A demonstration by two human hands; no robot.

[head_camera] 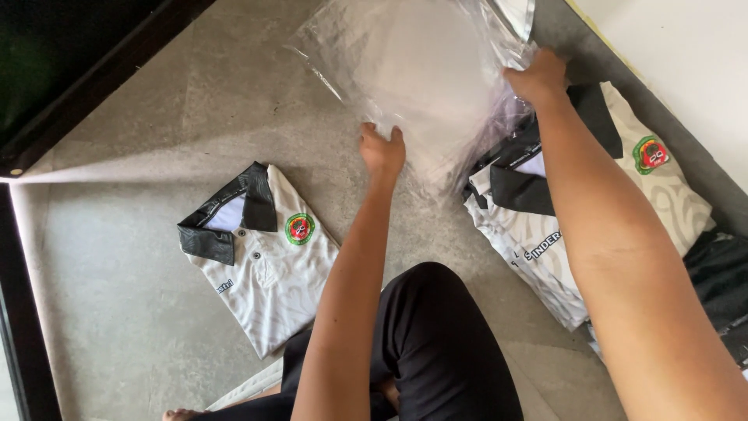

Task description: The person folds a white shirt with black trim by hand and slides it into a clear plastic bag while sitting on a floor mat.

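Observation:
My left hand [382,150] pinches the near edge of a stack of clear plastic bags [417,74] lying on the grey floor. My right hand [538,76] grips the right edge of the same plastic, lifting it slightly. A folded white polo shirt with a black collar and a round badge [261,261] lies flat on the floor to the left of my left arm. To the right, under my right arm, sits a pile of folded white shirts with black collars [530,234]. The plastic partly covers the top of that pile.
My bent knee in black trousers [432,335] fills the bottom centre. A dark frame [78,93] runs along the left and upper left. A pale wall [686,62] borders the upper right. Dark fabric [721,281] lies at the right edge.

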